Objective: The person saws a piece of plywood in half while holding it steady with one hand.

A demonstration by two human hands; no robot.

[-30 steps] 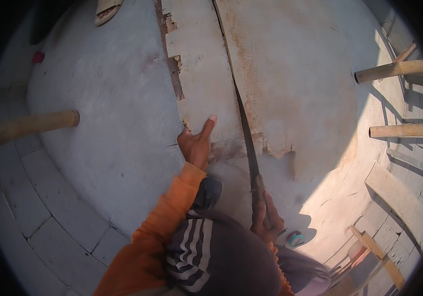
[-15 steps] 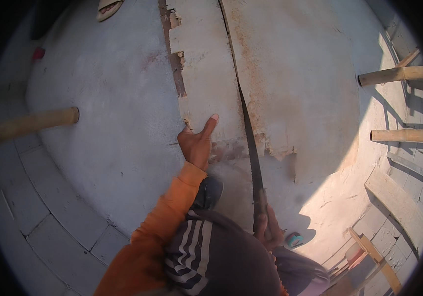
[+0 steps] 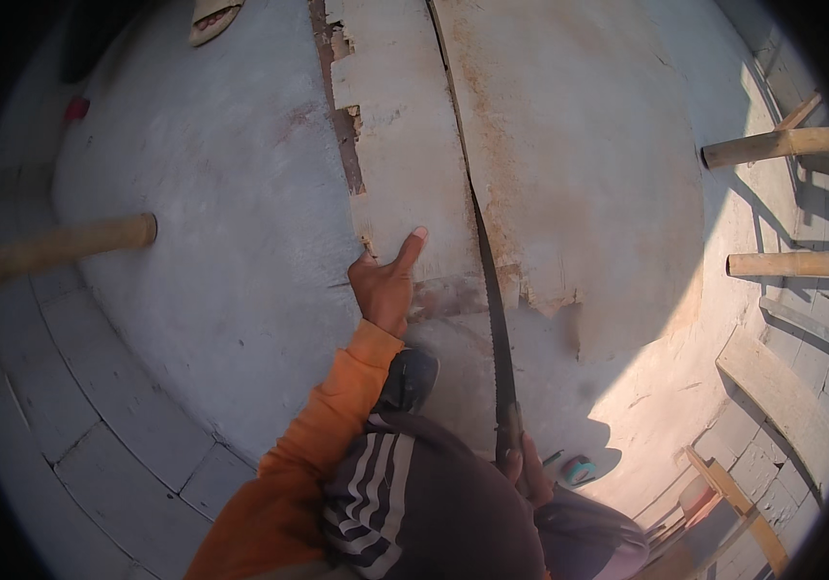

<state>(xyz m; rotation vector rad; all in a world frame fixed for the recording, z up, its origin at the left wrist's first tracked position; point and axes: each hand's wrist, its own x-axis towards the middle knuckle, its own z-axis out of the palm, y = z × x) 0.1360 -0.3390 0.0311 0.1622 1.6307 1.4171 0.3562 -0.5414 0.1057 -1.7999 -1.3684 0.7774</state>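
My right hand [image 3: 530,472] is wrapped round the handle of a handsaw, low in the picture beside my knee. The long dark saw blade [image 3: 498,314], toothed along its left edge, runs up into a narrow slit in a weathered plywood board [image 3: 400,164]. Left of the slit, my left hand [image 3: 382,292] grips the board's near end at its ragged left side. The thumb lies on top, while the other fingers are mostly hidden beneath the edge. Right of the slit, the wider part of the board [image 3: 588,193] has brown stains and a peeling near edge.
A round teal object [image 3: 578,471] and a thin green stick lie right of my right hand. Bamboo poles [image 3: 772,147] jut in at the right, another pole [image 3: 96,242] at the left. A wooden plank [image 3: 777,387] lies lower right. Another person's sandaled foot [image 3: 214,19] stands at the top.
My right hand has drawn the saw down toward my body, uncovering the thin green stick. My left hand stays in place on the board.
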